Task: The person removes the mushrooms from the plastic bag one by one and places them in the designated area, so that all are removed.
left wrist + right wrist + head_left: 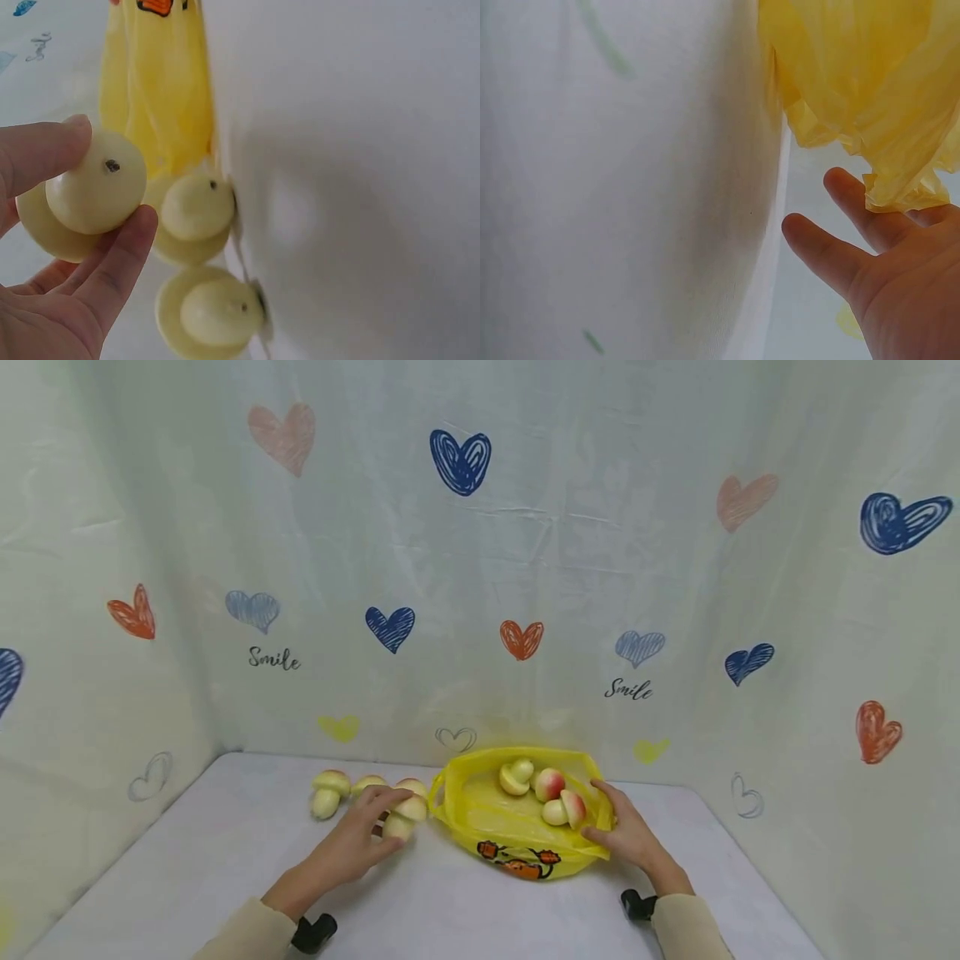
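Observation:
A toy mushroom [405,820], cream with a rounded stem, is held between the thumb and fingers of my left hand [358,833]. The left wrist view shows the stem end of this held mushroom [101,187]. Past it on the table are more mushrooms, among them one at the left [328,793] and one partly hidden by the hand [369,783]. A yellow plastic bag [480,814] lies with its mouth spread, several red-and-cream mushrooms [516,777] inside. My right hand [628,831] holds the bag's right rim; in the right wrist view, yellow plastic covers some fingers.
The white table [465,918] runs back to a hanging white curtain [555,560] printed with hearts and "Smile". Curtain also hangs along both sides. The bag's loop handle [437,797] sits close to the held mushroom. Black straps circle both wrists.

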A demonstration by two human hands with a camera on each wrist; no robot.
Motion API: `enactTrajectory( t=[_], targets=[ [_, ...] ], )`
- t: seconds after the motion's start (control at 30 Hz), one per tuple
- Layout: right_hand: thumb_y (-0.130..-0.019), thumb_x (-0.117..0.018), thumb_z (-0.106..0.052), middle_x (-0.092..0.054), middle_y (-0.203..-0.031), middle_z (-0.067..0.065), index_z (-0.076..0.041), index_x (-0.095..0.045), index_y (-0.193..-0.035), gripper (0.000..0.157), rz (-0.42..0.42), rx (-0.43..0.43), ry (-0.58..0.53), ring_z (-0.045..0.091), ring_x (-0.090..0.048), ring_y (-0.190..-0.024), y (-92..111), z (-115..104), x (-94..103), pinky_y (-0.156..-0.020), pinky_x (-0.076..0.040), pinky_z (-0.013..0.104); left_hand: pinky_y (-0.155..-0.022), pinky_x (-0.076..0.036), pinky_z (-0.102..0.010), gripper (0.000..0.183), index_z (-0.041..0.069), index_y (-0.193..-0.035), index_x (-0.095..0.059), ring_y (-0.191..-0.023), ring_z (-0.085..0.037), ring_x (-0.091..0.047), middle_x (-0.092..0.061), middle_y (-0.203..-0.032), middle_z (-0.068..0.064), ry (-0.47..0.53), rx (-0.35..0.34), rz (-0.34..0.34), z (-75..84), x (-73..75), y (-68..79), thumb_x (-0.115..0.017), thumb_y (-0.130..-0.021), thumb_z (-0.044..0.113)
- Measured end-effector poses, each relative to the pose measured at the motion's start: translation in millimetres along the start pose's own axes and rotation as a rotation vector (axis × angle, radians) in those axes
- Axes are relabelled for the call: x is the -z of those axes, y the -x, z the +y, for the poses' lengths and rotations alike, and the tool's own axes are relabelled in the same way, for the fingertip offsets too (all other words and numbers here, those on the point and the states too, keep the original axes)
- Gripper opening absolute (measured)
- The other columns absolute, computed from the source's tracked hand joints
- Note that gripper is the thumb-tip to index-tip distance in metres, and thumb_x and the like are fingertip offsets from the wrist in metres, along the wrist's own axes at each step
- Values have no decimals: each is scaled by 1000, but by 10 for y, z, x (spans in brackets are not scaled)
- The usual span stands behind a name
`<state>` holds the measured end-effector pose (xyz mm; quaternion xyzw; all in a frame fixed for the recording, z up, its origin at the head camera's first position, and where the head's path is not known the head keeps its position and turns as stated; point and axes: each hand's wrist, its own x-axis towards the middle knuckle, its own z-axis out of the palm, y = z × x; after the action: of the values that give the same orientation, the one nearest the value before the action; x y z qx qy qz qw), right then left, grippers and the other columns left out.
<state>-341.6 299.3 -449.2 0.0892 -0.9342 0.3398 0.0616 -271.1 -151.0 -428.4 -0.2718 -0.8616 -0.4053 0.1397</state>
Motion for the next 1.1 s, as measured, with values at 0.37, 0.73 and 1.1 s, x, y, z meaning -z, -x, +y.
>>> enactTrajectory(
  t=[0.37, 0.73, 1.1],
  targets=[
    [-77, -76, -30, -28, -150, 17, -16, -32, -147, 84, 6, 17, 4, 40, -29, -134, -6, -50, 30, -105, -25, 62, -72, -52, -28, 62, 9, -133, -50, -94, -19, -53, -44, -119, -10, -109, -17, 70, -126, 404, 127, -76, -78, 1],
    [-77, -77, -30, -27, -150, 17, -18, -31, -148, 85, -1, -11, 7, 40, -28, -135, 22, -10, 26, -106, -24, 62, -74, -53, -34, 62, 8, -133, -49, -94, -24, -55, -44, -120, -16, -245, 22, 114, -311, 772, 182, -76, -78, 0],
    [-76, -77, -30, -29, -149, 17, -17, -32, -147, 84, 5, 18, 12, 40, -30, -134, 11, -2, 23, -105, -26, 62, -68, -54, -33, 63, 0, -131, -49, -89, -29, -57, -45, -115, -23, -310, 13, 164, -571, 1046, 187, -77, -75, -3]
  ],
)
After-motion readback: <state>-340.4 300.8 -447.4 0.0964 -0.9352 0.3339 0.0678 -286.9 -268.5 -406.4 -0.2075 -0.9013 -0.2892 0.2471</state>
